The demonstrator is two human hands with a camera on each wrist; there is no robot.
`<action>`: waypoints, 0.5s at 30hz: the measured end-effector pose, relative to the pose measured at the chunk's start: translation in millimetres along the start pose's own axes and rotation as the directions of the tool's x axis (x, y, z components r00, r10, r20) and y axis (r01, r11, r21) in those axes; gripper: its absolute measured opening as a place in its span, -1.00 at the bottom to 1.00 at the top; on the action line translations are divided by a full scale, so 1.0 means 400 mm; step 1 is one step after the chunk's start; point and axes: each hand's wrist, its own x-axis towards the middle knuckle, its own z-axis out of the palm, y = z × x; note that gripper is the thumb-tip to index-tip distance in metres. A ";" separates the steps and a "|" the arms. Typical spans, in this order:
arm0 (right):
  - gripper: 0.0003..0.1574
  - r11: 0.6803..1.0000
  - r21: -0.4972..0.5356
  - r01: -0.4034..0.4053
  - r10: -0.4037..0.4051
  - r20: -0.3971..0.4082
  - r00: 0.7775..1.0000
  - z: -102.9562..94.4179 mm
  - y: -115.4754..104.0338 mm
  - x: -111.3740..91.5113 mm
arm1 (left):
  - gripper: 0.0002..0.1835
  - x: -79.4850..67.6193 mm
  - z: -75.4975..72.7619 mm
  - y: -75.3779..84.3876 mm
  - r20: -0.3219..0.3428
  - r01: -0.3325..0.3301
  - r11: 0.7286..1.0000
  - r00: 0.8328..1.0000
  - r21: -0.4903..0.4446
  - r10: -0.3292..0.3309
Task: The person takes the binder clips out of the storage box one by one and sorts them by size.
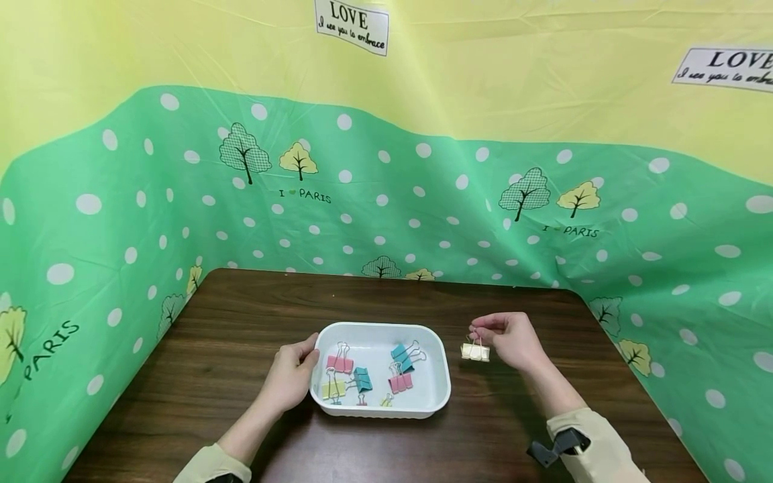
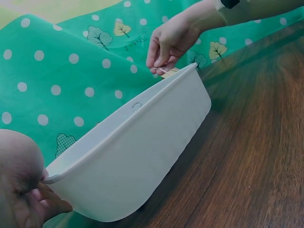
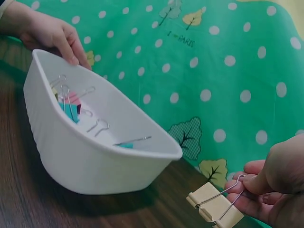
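Note:
My left hand grips the left rim of a white plastic tray, thumb over the edge. Inside lie several binder clips: a pink one at the back left, a blue one near the middle, a yellow one at the front left, a second blue one and a second pink one toward the right. Just right of the tray, my right hand pinches a pale yellow binder clip by a wire handle, its body hanging below the fingertips.
The dark wooden table carries the tray. A green and yellow patterned cloth hangs behind the table and along both sides. Small clips, among them a yellow one, lie along the tray's front wall.

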 end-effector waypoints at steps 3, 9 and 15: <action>-0.80 1.000 0.013 -0.021 0.021 0.005 1.000 -0.002 0.020 -0.001 | -0.56 0.000 0.000 0.002 0.003 0.008 1.000 1.000 0.001 -0.008; -0.81 0.999 0.020 -0.046 0.046 0.004 0.999 0.000 0.055 0.002 | -0.56 0.004 0.000 0.002 0.006 0.026 1.000 1.000 0.005 -0.026; -0.81 0.999 0.022 -0.050 0.049 0.031 0.998 0.009 0.088 0.008 | -0.56 0.005 0.001 0.004 0.010 0.042 0.999 0.999 0.002 -0.042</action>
